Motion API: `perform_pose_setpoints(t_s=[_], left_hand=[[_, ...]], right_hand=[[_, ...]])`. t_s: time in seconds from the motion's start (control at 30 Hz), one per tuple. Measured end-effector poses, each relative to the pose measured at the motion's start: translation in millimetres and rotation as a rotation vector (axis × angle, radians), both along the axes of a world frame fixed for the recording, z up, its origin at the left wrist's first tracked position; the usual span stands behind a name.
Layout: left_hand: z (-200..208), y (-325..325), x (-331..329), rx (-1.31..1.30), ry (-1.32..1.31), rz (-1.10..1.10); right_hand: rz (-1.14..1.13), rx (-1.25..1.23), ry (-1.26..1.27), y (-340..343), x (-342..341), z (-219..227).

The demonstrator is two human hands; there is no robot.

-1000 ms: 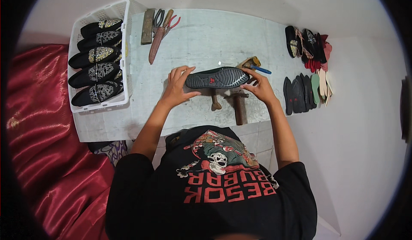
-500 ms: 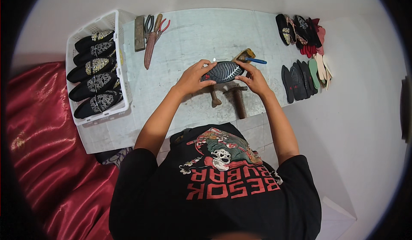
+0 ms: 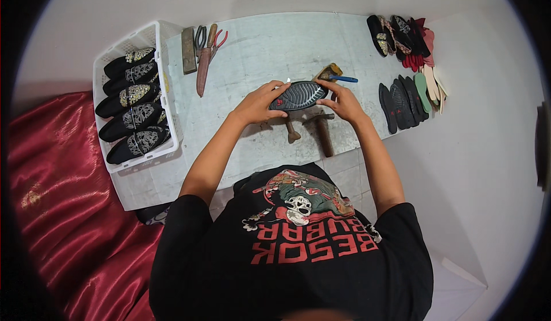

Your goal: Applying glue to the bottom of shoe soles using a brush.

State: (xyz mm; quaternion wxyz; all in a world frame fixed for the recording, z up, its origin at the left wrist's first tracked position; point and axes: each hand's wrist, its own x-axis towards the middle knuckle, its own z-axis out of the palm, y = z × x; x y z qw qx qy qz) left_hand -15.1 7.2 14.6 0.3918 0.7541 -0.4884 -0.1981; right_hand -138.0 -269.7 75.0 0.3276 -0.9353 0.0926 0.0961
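Observation:
Between my two hands is a black shoe [image 3: 301, 95], its ribbed sole turned up toward me and a small red mark at its left end. My left hand [image 3: 265, 102] grips the left end, thumb below and fingers above. At the other end my right hand [image 3: 342, 100] pinches the sole's edge between thumb and fingers. Whatever upper lies beneath the sole is hidden. Just under the shoe stands a metal shoe last stand [image 3: 293, 133], partly covered by it. A hammer [image 3: 323, 136] lies beside the stand, close to my right hand.
Behind my right hand sits a glue container [image 3: 329, 71] with a blue-handled brush [image 3: 344, 79]. A white crate [image 3: 177, 106] of finished shoes is at left. Pliers [image 3: 220, 39], a sheathed knife [image 3: 203, 71] and a whetstone [image 3: 188, 51] lie farther back. Soles [image 3: 396, 100] and uppers [image 3: 404, 34] line the right.
Both hands keep their hold on the shoe, which stays almost where it was. The whole view has shifted and turned slightly.

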Motion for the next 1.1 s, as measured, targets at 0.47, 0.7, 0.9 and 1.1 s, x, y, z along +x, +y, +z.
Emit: perform_pose_setpoints(t_s=[0.47,0.7,0.9,1.1], left_hand=[[-4,6,-7,-0.072,0.009,0.11],[-18,31,-6,-0.028,0.017,0.177],[-27,40,-9,-0.081,0.005,0.253],[-25,41,-12,-0.038,-0.06,0.245]], right_hand=[[0.023,0.021,-0.008,1,2,4],[0.158,-0.242,-0.164,21,12,8],[0.133,-0.182,-0.158,15,11,-5],[0.105,-0.105,-0.178,16,6,-9]])
